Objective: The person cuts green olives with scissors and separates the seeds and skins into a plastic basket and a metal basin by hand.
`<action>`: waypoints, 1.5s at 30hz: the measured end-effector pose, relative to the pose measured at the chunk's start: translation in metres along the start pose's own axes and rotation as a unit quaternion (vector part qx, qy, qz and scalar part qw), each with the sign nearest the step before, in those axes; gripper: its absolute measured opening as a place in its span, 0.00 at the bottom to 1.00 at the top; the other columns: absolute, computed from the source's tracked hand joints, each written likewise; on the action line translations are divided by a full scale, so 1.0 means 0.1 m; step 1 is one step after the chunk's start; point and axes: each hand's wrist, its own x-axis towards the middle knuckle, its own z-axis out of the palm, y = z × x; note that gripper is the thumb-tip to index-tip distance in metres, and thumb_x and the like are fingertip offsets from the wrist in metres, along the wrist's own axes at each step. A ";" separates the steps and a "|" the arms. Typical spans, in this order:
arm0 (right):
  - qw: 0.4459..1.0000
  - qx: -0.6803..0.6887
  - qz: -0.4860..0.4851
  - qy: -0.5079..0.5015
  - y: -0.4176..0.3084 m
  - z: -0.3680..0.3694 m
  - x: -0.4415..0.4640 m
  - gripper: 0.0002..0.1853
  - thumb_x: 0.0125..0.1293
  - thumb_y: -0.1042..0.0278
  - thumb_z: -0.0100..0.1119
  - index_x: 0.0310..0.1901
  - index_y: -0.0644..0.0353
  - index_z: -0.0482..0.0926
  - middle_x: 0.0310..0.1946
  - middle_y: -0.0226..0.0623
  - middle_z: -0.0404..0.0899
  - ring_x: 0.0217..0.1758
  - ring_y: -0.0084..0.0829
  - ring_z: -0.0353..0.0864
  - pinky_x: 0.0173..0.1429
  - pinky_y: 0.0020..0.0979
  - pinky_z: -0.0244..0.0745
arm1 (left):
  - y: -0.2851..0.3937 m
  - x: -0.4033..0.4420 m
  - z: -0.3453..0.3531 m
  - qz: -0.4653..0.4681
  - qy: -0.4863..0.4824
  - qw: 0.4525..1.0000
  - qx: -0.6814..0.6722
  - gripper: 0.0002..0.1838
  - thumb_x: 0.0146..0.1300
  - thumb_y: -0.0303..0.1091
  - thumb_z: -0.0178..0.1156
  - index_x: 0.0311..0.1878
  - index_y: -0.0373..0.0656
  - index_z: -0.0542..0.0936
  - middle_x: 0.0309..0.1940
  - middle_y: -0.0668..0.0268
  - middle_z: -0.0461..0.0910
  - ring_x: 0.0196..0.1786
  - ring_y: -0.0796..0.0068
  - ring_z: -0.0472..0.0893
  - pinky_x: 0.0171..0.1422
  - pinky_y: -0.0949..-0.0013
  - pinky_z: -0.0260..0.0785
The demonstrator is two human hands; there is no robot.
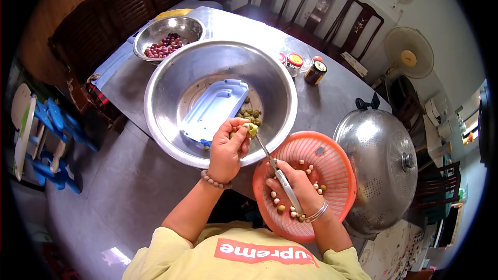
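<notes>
Above the near rim of a large steel basin (155, 109), my left hand (226, 149) pinches a small, round yellow-green fruit (252, 129). My right hand (298, 184) grips a knife (285, 185) with a pale grey handle, its narrow blade pointing up to the fruit. Inside the basin a light blue plastic lid or tray (217, 108) lies tilted, with several green round fruits (251, 114) beside it. Under my right hand sits an orange slotted plastic basket (340, 176), holding several small whitish balls (276, 200) and some brownish-green ones.
A smaller steel bowl (145, 36) of red grape-like fruits (165, 46) stands at the back left. Jars (315, 72) stand behind the basin. A big perforated steel lid or colander (378, 166) is at the right. Chairs (321, 13) and a fan (409, 54) stand beyond the grey table (321, 106).
</notes>
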 end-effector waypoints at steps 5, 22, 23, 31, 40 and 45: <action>0.998 0.046 0.037 -0.024 -0.08 -0.06 0.01 0.18 0.58 0.68 0.58 0.50 0.59 0.69 0.18 0.28 0.73 0.17 0.17 0.70 0.22 0.22 0.67 | 0.01 0.01 -0.02 -0.044 -0.007 0.995 -0.089 0.06 0.65 0.30 0.49 0.44 0.42 0.71 0.27 0.70 0.70 0.22 0.85 0.65 0.22 0.83 0.55; 0.991 -0.113 -0.062 0.023 -0.04 -0.09 0.03 0.21 0.56 0.65 0.60 0.50 0.59 0.69 0.28 0.44 0.76 0.30 0.41 0.78 0.35 0.33 0.73 | -0.04 0.02 0.10 -0.001 0.076 0.995 -0.069 0.05 0.67 0.32 0.45 0.45 0.50 0.64 0.29 0.68 0.72 0.21 0.83 0.67 0.21 0.82 0.57; 0.987 -0.144 -0.069 0.027 -0.04 -0.09 0.02 0.20 0.55 0.69 0.60 0.50 0.61 0.69 0.27 0.38 0.75 0.29 0.30 0.76 0.34 0.28 0.72 | -0.04 0.03 0.09 -0.001 0.076 0.995 -0.069 0.05 0.67 0.32 0.45 0.45 0.50 0.64 0.29 0.68 0.72 0.21 0.83 0.67 0.21 0.82 0.57; 0.979 -0.159 -0.106 0.064 -0.11 -0.15 -0.02 0.20 0.55 0.74 0.60 0.50 0.63 0.68 0.26 0.33 0.73 0.29 0.20 0.74 0.34 0.24 0.71 | -0.04 0.06 0.10 0.003 0.100 0.992 -0.077 0.04 0.66 0.31 0.48 0.43 0.47 0.65 0.25 0.69 0.70 0.21 0.83 0.68 0.21 0.81 0.57; 0.998 -0.066 -0.020 0.002 -0.08 -0.09 0.01 0.21 0.55 0.67 0.60 0.49 0.62 0.68 0.29 0.44 0.74 0.31 0.41 0.77 0.37 0.33 0.71 | -0.05 0.02 0.08 0.012 0.058 0.998 -0.027 0.03 0.63 0.27 0.52 0.39 0.44 0.69 0.25 0.73 0.68 0.23 0.87 0.67 0.23 0.84 0.57; 0.990 -0.131 -0.054 0.019 -0.08 -0.09 0.02 0.22 0.56 0.62 0.59 0.50 0.61 0.67 0.29 0.47 0.75 0.33 0.45 0.77 0.37 0.37 0.71 | -0.05 0.02 0.09 0.004 0.070 0.996 -0.047 0.04 0.62 0.27 0.52 0.39 0.44 0.69 0.25 0.73 0.69 0.23 0.87 0.67 0.22 0.84 0.57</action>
